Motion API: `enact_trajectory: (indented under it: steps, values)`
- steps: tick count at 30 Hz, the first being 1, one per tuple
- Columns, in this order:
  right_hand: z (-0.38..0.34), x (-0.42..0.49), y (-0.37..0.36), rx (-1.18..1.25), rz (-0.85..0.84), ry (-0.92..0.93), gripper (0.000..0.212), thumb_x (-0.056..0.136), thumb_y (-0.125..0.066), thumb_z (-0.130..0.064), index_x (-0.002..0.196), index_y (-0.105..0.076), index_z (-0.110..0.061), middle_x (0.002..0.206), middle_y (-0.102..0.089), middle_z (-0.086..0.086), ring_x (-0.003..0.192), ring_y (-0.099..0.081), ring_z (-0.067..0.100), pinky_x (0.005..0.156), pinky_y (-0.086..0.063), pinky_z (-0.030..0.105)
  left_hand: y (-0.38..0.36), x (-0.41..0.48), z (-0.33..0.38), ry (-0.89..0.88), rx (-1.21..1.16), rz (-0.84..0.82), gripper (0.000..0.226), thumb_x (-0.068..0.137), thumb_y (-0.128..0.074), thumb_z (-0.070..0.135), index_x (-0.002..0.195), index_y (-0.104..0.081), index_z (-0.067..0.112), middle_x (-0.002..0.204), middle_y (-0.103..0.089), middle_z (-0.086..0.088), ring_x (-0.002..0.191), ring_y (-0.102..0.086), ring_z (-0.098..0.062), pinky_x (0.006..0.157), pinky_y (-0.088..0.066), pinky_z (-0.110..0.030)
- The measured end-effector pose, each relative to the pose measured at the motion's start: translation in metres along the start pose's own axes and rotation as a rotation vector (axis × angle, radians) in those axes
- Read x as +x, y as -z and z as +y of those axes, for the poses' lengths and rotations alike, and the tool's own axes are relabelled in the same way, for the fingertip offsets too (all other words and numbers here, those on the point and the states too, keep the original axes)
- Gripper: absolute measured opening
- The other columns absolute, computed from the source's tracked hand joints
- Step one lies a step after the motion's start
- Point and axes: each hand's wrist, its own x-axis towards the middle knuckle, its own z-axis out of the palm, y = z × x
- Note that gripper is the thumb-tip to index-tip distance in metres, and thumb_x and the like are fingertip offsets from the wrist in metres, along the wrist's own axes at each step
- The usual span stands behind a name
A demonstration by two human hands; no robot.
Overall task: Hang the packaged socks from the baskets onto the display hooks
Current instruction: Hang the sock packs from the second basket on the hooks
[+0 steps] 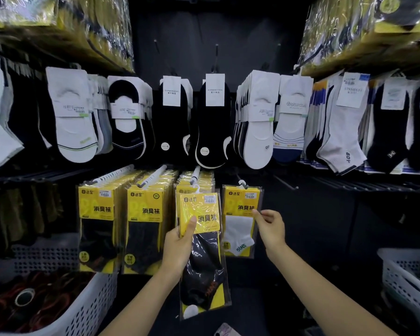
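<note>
Black-sock pack (pixel 201 238): clear sleeve, yellow card, upright, gripped at its left edge by the left hand (pixel 180 246), with its white hanger loop just beside the third hook (pixel 195 175) tip. White-sock pack (pixel 239 224): hangs on the fourth hook (pixel 242 183), right edge pinched by the right hand (pixel 270 226). Perforated white baskets: left basket (pixel 83 311), right basket (pixel 403 282).

Held pack (pixel 201 238) in left hand (pixel 180 243), before the stack (pixel 199 184) on the third hook (pixel 195 172), right hand (pixel 270 226) pinching the hanging pack (pixel 240 229) just right of it, left basket (pixel 87 309) and right basket (pixel 398 275) at lower corners, sock row (pixel 211 117) above.
</note>
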Motion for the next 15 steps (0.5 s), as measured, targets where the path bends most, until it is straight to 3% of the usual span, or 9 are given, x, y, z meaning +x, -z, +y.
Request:
enact_trajectory:
  steps: [3, 4, 5, 7, 9, 12, 15]
  values:
    - [-0.012, -0.025, -0.004, 0.057, -0.266, -0.019, 0.021, 0.090, -0.061, -0.037, 0.101, -0.061, -0.019, 0.106, -0.065, 0.005, 0.095, -0.062, 0.015, 0.079, -0.050, 0.024, -0.015, -0.004, 0.001, -0.024, -0.031, -0.078, 0.025, 0.092, -0.053, 0.040, 0.086, -0.069, 0.021, 0.053, -0.066, 0.003, 0.052, -0.062, -0.006, 0.048, -0.041, -0.007]
    - [-0.014, -0.032, -0.005, 0.064, -0.341, -0.023, 0.024, 0.091, -0.059, -0.039, 0.104, -0.061, -0.019, 0.107, -0.066, 0.004, 0.098, -0.063, 0.017, 0.083, -0.051, 0.026, -0.022, -0.006, 0.001, -0.028, -0.022, -0.108, 0.029, 0.092, -0.053, 0.039, 0.091, -0.069, 0.016, 0.058, -0.067, 0.001, 0.053, -0.063, -0.005, 0.046, -0.038, -0.004]
    - [-0.015, -0.037, -0.006, 0.065, -0.391, -0.017, 0.026, 0.091, -0.059, -0.040, 0.106, -0.063, -0.019, 0.108, -0.067, 0.003, 0.102, -0.064, 0.017, 0.089, -0.051, 0.030, -0.027, -0.007, 0.002, -0.022, -0.007, -0.143, 0.033, 0.092, -0.053, 0.040, 0.091, -0.069, 0.012, 0.050, -0.064, 0.005, 0.049, -0.061, -0.003, 0.046, -0.037, -0.004]
    - [-0.014, -0.043, -0.005, 0.100, -0.428, 0.001, 0.022, 0.091, -0.061, -0.032, 0.107, -0.065, -0.017, 0.108, -0.071, 0.001, 0.104, -0.066, 0.016, 0.096, -0.050, 0.034, -0.038, -0.009, 0.002, -0.005, 0.006, -0.186, 0.032, 0.091, -0.054, 0.042, 0.089, -0.069, 0.015, 0.050, -0.059, 0.011, 0.047, -0.054, 0.003, 0.046, -0.037, -0.004]
    - [-0.012, -0.044, -0.001, 0.195, -0.396, -0.015, 0.016, 0.092, -0.061, -0.021, 0.106, -0.066, -0.014, 0.105, -0.073, 0.004, 0.100, -0.068, 0.018, 0.093, -0.052, 0.034, -0.046, -0.011, 0.001, -0.008, -0.016, -0.205, 0.022, 0.093, -0.054, 0.038, 0.089, -0.067, 0.021, 0.061, -0.066, 0.016, 0.055, -0.058, 0.009, 0.051, -0.039, -0.002]
    - [-0.007, -0.038, 0.008, 0.231, -0.225, -0.017, 0.010, 0.095, -0.057, -0.015, 0.099, -0.065, -0.010, 0.102, -0.072, 0.009, 0.092, -0.069, 0.019, 0.080, -0.056, 0.029, -0.052, -0.010, -0.001, 0.007, -0.020, -0.235, 0.021, 0.095, -0.052, 0.034, 0.110, -0.063, 0.023, 0.097, -0.070, 0.012, 0.081, -0.063, 0.011, 0.066, -0.045, -0.004]
    - [-0.008, -0.026, 0.014, 0.205, -0.072, 0.006, 0.006, 0.095, -0.056, -0.014, 0.094, -0.062, -0.013, 0.099, -0.071, 0.006, 0.090, -0.068, 0.019, 0.080, -0.056, 0.033, -0.056, -0.009, -0.001, 0.043, 0.000, -0.312, 0.034, 0.095, -0.052, 0.037, 0.128, -0.051, 0.029, 0.119, -0.063, 0.006, 0.109, -0.059, -0.005, 0.097, -0.047, -0.027]
